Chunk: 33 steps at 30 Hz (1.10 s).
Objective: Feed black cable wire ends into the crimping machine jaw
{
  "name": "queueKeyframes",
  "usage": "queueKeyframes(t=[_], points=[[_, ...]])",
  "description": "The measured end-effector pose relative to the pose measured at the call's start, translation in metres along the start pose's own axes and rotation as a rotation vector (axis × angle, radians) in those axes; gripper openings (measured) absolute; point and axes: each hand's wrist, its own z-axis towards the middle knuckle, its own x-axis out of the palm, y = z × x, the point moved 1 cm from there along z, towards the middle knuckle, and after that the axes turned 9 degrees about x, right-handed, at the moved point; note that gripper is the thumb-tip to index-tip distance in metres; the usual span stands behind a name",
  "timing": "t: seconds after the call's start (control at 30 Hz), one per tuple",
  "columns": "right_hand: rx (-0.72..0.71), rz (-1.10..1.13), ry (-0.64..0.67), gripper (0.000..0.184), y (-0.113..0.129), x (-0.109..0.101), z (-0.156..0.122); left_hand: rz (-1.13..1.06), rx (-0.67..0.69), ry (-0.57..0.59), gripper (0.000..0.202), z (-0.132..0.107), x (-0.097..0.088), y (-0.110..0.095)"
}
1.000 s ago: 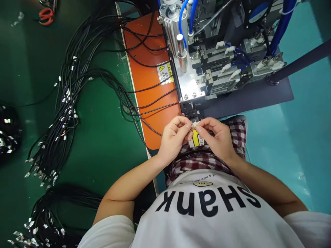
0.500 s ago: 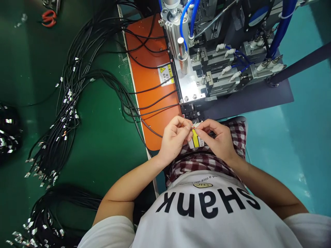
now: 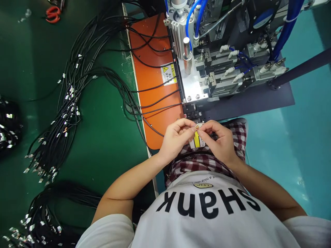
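Observation:
My left hand (image 3: 177, 137) is closed in a pinch on the end of a black cable, most of which its fingers hide. The thumb and forefinger of my right hand (image 3: 218, 139) pinch the cable's thin wire ends (image 3: 197, 127), tiny and partly covered. Both sets of fingertips nearly touch, just in front of the machine's near edge. Below them shows a white label with a yellow stripe (image 3: 197, 140). Several black cables (image 3: 160, 111) cross the orange plate (image 3: 150, 79) into the silver clamp block (image 3: 192, 88) of the machine.
A large bundle of black cables (image 3: 68, 93) with shiny ends lies on the green table (image 3: 108, 148). More bundles sit at the lower left (image 3: 41, 213) and left edge (image 3: 7, 127). Red-handled pliers (image 3: 53, 14) lie at the top left. Blue air hoses (image 3: 289, 24) rise at the right.
My fingertips have come closer together, with my left hand shifted slightly right. Less of the thin wires shows between them. The whole view has shifted a little.

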Motion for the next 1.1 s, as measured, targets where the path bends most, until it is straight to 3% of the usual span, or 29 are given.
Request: queueKeyframes(t=[0.47, 0.67, 0.93, 1.1], points=[[-0.038, 0.006, -0.007, 0.011, 0.001, 0.002, -0.005, -0.068, -0.074, -0.08, 0.025, -0.002, 0.0, -0.012], [-0.004, 0.029, 0.006, 0.01, 0.001, 0.001, -0.004, -0.133, -0.167, -0.026, 0.022, 0.0, -0.001, -0.014], [-0.061, -0.005, -0.038, 0.011, -0.001, 0.006, -0.007, -0.163, -0.118, -0.062, 0.015, -0.003, 0.005, -0.011], [-0.019, -0.052, 0.063, 0.004, 0.003, -0.005, 0.0, -0.103, -0.124, -0.067, 0.019, -0.001, 0.003, -0.009]])
